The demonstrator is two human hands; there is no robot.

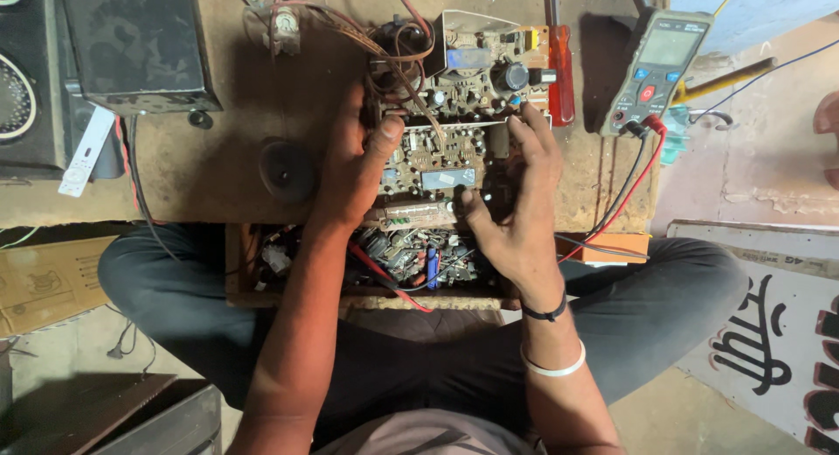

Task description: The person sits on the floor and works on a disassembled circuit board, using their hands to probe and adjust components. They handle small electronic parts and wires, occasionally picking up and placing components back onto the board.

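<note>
We grip the circuit board [441,153] on the workbench [218,158], left hand [354,171] and right hand [516,201] clamped on opposite edges; steady, even pressure, away from the wires [393,48], seems best.

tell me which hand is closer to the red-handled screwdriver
Right. The right hand has its fingertips beside the lower end of the red-handled screwdriver, nearly touching. The left hand rests on the far side of the circuit board, well apart from it.
</note>
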